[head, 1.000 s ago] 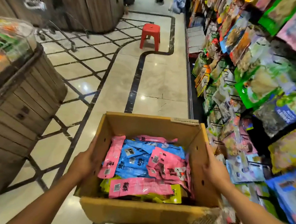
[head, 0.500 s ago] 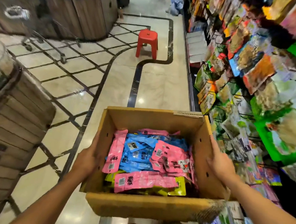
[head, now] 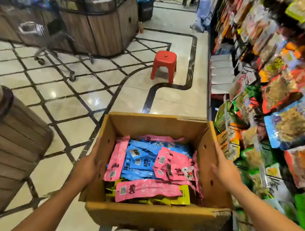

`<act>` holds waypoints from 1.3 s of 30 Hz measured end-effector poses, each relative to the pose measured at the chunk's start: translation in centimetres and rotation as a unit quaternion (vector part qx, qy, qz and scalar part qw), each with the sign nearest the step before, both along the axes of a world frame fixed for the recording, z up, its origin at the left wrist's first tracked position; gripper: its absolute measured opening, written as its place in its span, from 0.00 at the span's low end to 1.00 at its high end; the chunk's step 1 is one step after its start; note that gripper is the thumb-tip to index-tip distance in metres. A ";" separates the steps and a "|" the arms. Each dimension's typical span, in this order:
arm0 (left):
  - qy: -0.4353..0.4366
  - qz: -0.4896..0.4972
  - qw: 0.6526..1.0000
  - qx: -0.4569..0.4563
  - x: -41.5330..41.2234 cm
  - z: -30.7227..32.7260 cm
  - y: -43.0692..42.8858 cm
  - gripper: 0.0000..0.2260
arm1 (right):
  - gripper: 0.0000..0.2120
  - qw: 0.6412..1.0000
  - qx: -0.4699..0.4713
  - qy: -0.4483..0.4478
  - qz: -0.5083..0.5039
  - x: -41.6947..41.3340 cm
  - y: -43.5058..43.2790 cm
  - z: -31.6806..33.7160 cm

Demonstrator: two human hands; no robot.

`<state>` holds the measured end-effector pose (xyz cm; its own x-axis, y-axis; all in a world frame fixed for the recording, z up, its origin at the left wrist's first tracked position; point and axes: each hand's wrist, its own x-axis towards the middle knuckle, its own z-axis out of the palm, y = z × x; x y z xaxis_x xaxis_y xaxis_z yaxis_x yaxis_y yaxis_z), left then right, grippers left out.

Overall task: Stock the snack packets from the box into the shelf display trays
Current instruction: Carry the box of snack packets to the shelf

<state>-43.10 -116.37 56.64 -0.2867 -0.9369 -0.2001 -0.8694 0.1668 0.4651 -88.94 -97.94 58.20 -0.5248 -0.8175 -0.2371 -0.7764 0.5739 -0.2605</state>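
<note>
Box [head: 150, 217] centre-front w/ packets [head: 149, 169] piled in it. L hand [head: 88, 166] flat on its left wall, R hand [head: 225, 172] on right wall. Shelf [head: 279, 99] just right of box; stool [head: 164, 65] ahead, beyond it; wooden bin [head: 14, 141] far left.

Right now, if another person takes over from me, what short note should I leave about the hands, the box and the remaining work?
Left hand and right hand: flat against the side walls of the open brown cardboard box, carrying it, fingers straight.
Inside lie pink plastic snack packets, blue packets and yellow packets.
The crowded snack shelf is on the right.
Done: no packet taken in hand.
Left: move all packets to the shelf trays.
</note>
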 end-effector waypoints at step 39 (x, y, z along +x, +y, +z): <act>0.045 -0.034 0.998 0.021 -57.7 0.8 -93.1 0.35 | 0.53 0.998 -0.041 0.004 -0.043 -56.5 -89.3 -1.7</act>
